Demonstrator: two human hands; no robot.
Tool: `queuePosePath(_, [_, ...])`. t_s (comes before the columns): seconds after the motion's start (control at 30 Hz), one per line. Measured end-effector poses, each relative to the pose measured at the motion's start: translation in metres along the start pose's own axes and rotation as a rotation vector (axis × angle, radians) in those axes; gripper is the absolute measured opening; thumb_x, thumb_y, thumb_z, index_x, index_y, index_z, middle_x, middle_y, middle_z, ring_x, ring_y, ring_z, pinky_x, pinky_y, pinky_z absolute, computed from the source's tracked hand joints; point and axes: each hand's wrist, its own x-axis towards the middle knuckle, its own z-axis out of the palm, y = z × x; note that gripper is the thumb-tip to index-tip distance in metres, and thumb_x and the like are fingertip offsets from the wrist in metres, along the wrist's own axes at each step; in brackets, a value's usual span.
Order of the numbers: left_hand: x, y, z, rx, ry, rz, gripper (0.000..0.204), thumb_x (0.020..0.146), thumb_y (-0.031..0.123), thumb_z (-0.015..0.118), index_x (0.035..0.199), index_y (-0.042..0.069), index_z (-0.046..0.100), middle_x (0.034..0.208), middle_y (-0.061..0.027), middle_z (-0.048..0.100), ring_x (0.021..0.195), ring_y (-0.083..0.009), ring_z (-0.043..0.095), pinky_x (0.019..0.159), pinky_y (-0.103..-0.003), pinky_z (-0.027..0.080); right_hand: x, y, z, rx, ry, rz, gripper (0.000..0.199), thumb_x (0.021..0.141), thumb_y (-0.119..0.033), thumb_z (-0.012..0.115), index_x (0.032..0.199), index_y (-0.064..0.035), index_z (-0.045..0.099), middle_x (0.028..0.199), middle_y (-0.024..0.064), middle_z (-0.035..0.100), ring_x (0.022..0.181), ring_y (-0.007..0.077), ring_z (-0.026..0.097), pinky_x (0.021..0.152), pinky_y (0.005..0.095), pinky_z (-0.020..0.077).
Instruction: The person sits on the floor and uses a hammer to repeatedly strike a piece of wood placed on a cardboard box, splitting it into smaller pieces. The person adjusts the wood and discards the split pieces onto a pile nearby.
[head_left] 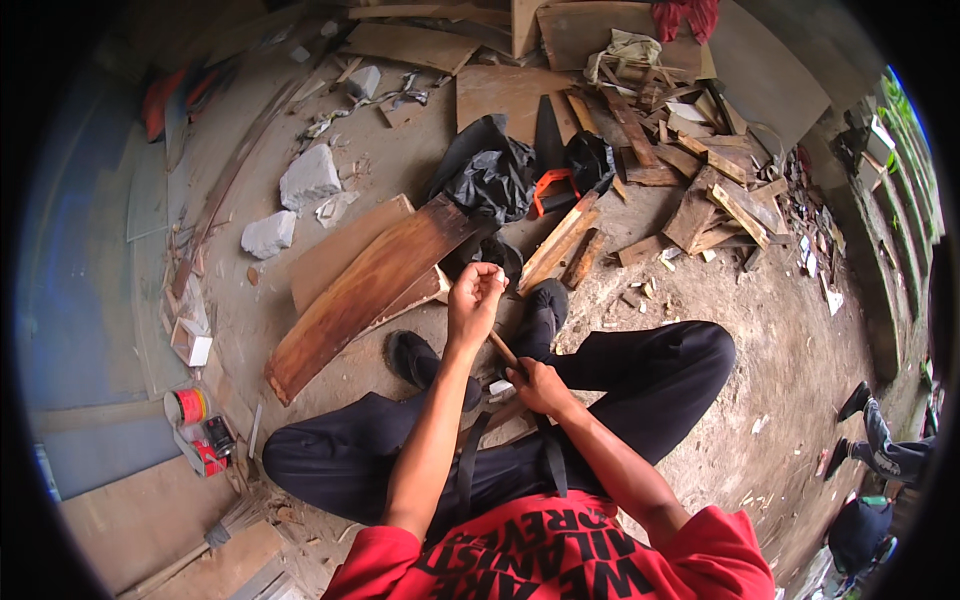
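Observation:
I sit on the dirt ground in black trousers (pixel 640 370) and black shoes (pixel 545 305). My left hand (pixel 475 300) is raised in a closed fist above my knees, with a small pale bit showing between its fingers. A short wooden stick (pixel 501 350) slants down from under that fist to my right hand (pixel 537 387). My right hand is closed around the stick's lower end. A small white piece (pixel 500 387) lies just left of my right hand. What the stick's tip touches is hidden.
Brown planks (pixel 360 290) lie ahead on the left. Beyond them are a black plastic bag (pixel 487 170), an orange-handled saw (pixel 549 185) and a heap of wood offcuts (pixel 700 180). Grey stone chunks (pixel 308 176) and small cans (pixel 190 407) lie left. Another person's legs (pixel 880 450) stand at the right.

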Motion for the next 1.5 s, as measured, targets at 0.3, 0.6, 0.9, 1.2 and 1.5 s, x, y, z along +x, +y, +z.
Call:
queuePosePath(0.3, [0.138, -0.002, 0.113, -0.01, -0.238, -0.044, 0.015, 0.095, 0.015, 0.07, 0.103, 0.003, 0.065, 0.084, -0.0018, 0.069, 0.069, -0.0063, 0.062, 0.062, -0.021, 0.048, -0.003, 0.007, 0.002, 0.011, 0.08, -0.042, 0.034, 0.096, -0.027, 0.062, 0.101, 0.0065, 0.062, 0.09, 0.0323, 0.068, 0.091, 0.0498, 0.067, 0.079, 0.0551, 0.0531])
queuePosePath(0.6, [0.23, 0.004, 0.106, 0.222, -0.44, 0.112, 0.03, 0.097, 0.025, 0.07, 0.115, 0.002, 0.066, 0.102, -0.0039, 0.072, 0.091, -0.009, 0.065, 0.078, -0.026, 0.052, 0.018, 0.002, 0.008, 0.041, 0.007, -0.043, 0.032, 0.093, -0.022, 0.061, 0.106, 0.0075, 0.059, 0.088, 0.0357, 0.066, 0.09, 0.0527, 0.065, 0.08, 0.0571, 0.0533])
queuePosePath(0.9, [0.119, 0.004, -0.028, 0.488, -0.621, -0.445, 0.022, 0.099, 0.023, 0.066, 0.101, 0.001, 0.072, 0.088, -0.0073, 0.075, 0.08, -0.0123, 0.071, 0.072, -0.027, 0.055, 0.011, 0.013, 0.006, 0.039, -0.021, 0.029, 0.032, 0.096, -0.026, 0.063, 0.106, 0.0042, 0.06, 0.086, 0.0333, 0.066, 0.089, 0.0523, 0.064, 0.076, 0.0575, 0.0518])
queuePosePath(1.2, [0.121, -0.089, -0.029, 1.102, -0.421, 0.061, 0.024, 0.086, 0.012, 0.063, 0.105, -0.002, 0.068, 0.11, -0.0254, 0.069, 0.105, -0.0449, 0.064, 0.092, -0.048, 0.052, 0.014, 0.013, 0.004, 0.014, -0.048, 0.064, 0.036, 0.096, -0.026, 0.061, 0.109, 0.0071, 0.056, 0.086, 0.035, 0.066, 0.088, 0.0532, 0.064, 0.079, 0.0585, 0.0518])
queuePosePath(1.5, [0.106, -0.17, -0.046, 1.092, -0.242, -0.078, 0.057, 0.091, 0.037, 0.064, 0.136, 0.004, 0.056, 0.143, -0.0287, 0.051, 0.135, -0.045, 0.045, 0.114, -0.048, 0.037, 0.014, 0.007, -0.012, -0.011, -0.069, 0.098, 0.034, 0.097, -0.024, 0.059, 0.103, 0.0091, 0.054, 0.083, 0.0377, 0.065, 0.083, 0.0553, 0.065, 0.077, 0.0602, 0.0532])
